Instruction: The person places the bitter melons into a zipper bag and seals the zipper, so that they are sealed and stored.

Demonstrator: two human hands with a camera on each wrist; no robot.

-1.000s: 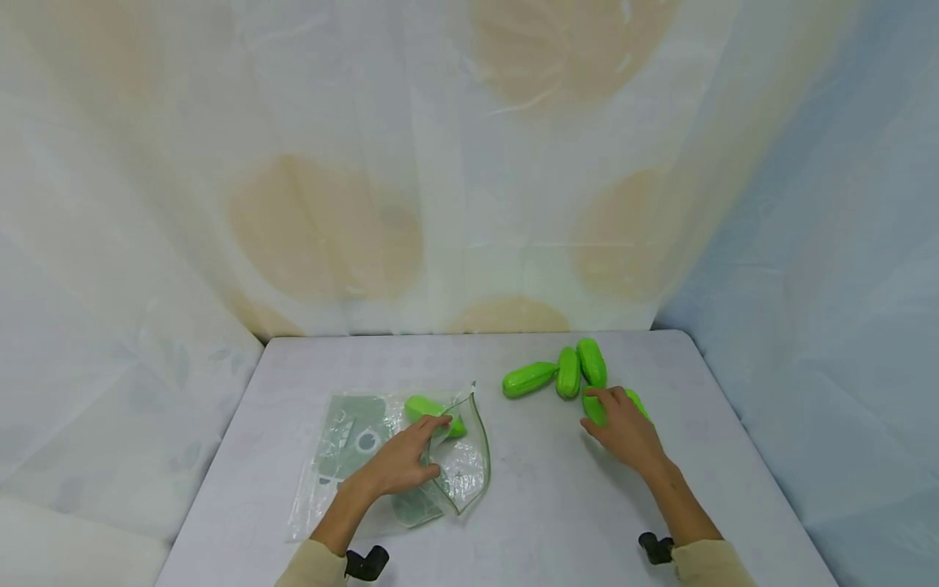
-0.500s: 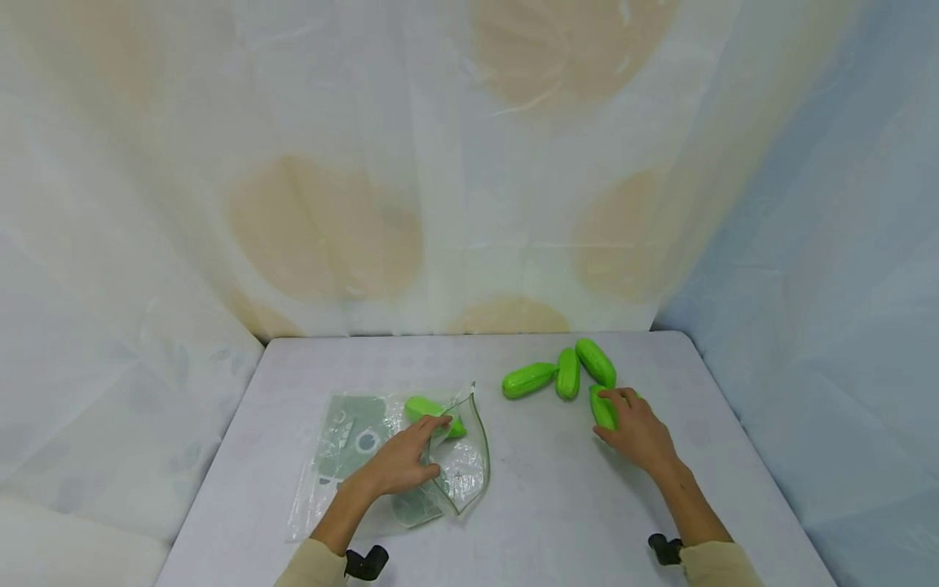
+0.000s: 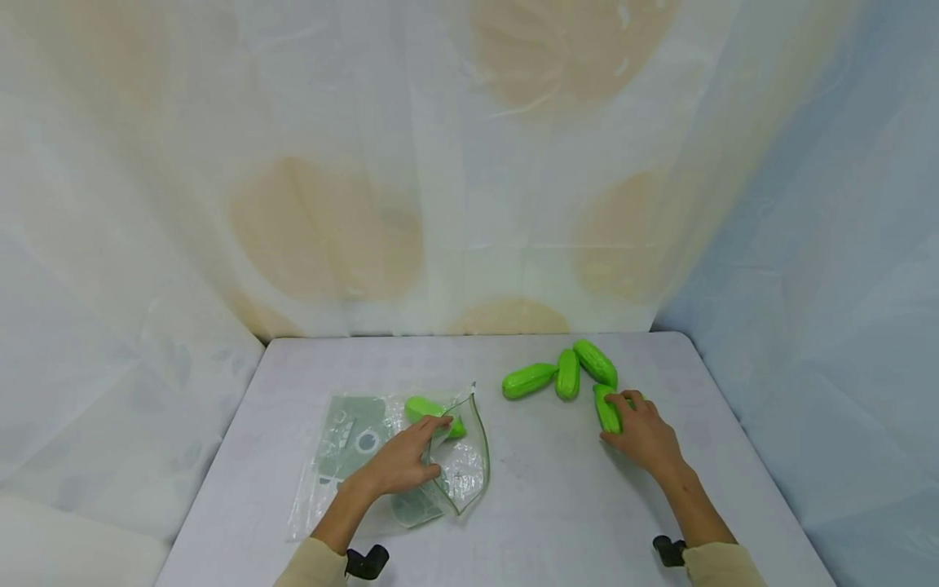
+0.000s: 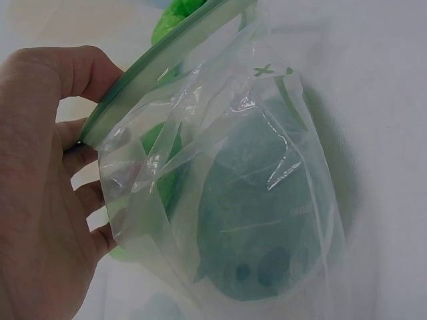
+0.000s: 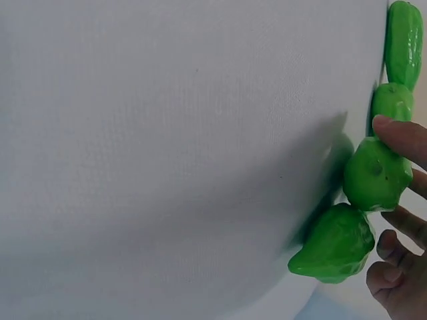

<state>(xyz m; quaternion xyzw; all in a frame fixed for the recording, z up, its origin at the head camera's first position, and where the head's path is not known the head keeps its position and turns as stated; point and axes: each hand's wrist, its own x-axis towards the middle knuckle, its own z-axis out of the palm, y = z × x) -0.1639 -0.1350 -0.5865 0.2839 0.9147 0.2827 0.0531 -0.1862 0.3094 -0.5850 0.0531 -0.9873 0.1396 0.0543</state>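
My left hand (image 3: 399, 461) holds the rim of a clear zip bag (image 4: 167, 187) with green edging; the bag's mouth gapes to the right. One bright green, zucchini-like vegetable (image 3: 420, 407) shows through the film. On the right, my right hand (image 3: 645, 434) grips another such vegetable (image 5: 377, 175), with the thumb on one side and fingers on the other. Beside it lies a further one with a pointed end (image 5: 337, 245), mostly hidden by the hand in the head view. All look glossy and ridged.
Behind the right hand several green vegetables lie close together: a left one (image 3: 528, 381), a middle one (image 3: 568, 375) and a right one (image 3: 595, 363). The white table (image 3: 528, 505) is bordered by hanging curtains (image 3: 469, 204) at the back and sides.
My right hand has shifted slightly right and toward me, with the vegetable under its fingers. The rear right vegetable has turned to slant more. The left hand and bag stay put.
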